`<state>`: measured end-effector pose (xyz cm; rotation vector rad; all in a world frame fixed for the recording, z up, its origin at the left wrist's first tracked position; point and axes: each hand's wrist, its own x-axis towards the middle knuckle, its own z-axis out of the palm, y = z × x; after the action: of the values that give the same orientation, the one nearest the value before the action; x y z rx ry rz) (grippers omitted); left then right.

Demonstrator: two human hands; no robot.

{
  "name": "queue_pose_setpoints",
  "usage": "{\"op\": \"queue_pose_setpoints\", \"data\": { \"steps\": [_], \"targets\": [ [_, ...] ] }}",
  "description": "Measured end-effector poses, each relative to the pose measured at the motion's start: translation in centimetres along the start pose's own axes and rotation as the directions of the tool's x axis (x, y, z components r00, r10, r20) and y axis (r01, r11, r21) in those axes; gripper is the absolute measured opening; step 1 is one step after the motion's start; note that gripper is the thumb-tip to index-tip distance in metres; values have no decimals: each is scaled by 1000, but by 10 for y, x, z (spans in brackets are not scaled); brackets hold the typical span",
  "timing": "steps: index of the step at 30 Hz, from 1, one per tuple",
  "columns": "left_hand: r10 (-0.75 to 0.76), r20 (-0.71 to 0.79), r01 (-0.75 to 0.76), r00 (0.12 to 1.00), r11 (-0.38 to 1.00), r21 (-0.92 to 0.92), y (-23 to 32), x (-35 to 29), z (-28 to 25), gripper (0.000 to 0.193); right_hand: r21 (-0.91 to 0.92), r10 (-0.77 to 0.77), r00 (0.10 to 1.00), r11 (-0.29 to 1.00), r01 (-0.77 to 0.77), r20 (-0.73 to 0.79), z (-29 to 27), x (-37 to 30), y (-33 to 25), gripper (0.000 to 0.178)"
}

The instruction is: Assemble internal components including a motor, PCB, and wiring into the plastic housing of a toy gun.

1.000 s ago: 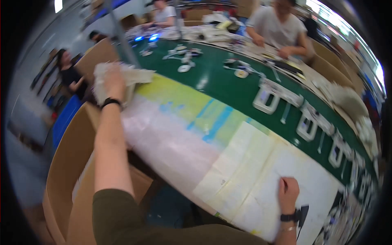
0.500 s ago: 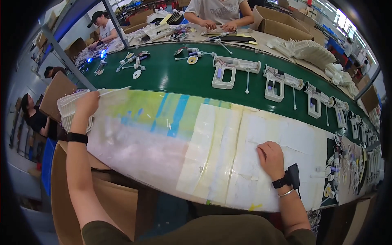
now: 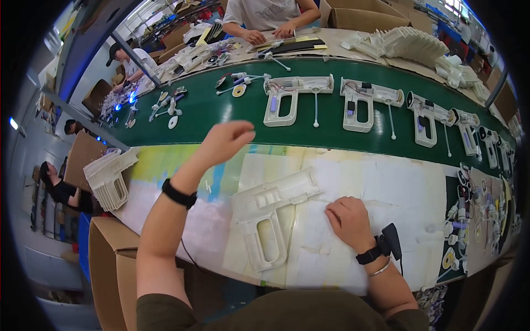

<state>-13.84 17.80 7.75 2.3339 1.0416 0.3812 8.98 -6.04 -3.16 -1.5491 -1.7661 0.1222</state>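
Observation:
A white translucent plastic half-shell shaped like a toy gun (image 3: 258, 243) lies on the paper-covered worktable, its inner ribs facing up and its looped handle toward me. Beyond it, my left hand (image 3: 225, 142) is raised near the green belt, fingers stretched to the right with nothing in them. My right hand (image 3: 349, 222) rests on the white paper just right of the shell, fingers loosely curled in and nothing showing in them. Closest to my left fingertips on the belt is a toy gun half-shell (image 3: 269, 113) with wires, a purple part and a white rod.
A stack of white shells (image 3: 107, 182) stands at the table's left end, above a cardboard box (image 3: 105, 237). More fitted shells (image 3: 359, 105) line the green belt (image 3: 210, 99). Small parts (image 3: 461, 220) lie at the right. Across the belt a person's hands (image 3: 270, 34) work.
My left hand has come from the shell stack at the left toward the belt. The shell it held now lies on the table. My right hand stays resting; the view has shifted.

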Motion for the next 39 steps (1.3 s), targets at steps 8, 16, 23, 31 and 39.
{"op": "queue_pose_setpoints", "data": {
  "steps": [8,16,23,31,39],
  "targets": [
    [2,-215,112,977,848,518,-61,164,56,35,141,36,999,989,-42,41,-1,7,0,7],
    [-48,-186,136,981,858,495,-42,178,68,22,194,98,991,974,-115,93,-2,9,3,11],
    [309,-287,-85,907,801,593,-53,171,82,19,207,110,989,970,-129,102,0,12,-1,12],
    [97,-92,-58,991,934,353,-78,181,66,27,226,117,988,964,-138,103,4,14,-3,13],
    [-77,-193,106,978,984,144,-77,172,80,28,195,119,988,971,-137,103,7,20,-8,12]
  ]
}}
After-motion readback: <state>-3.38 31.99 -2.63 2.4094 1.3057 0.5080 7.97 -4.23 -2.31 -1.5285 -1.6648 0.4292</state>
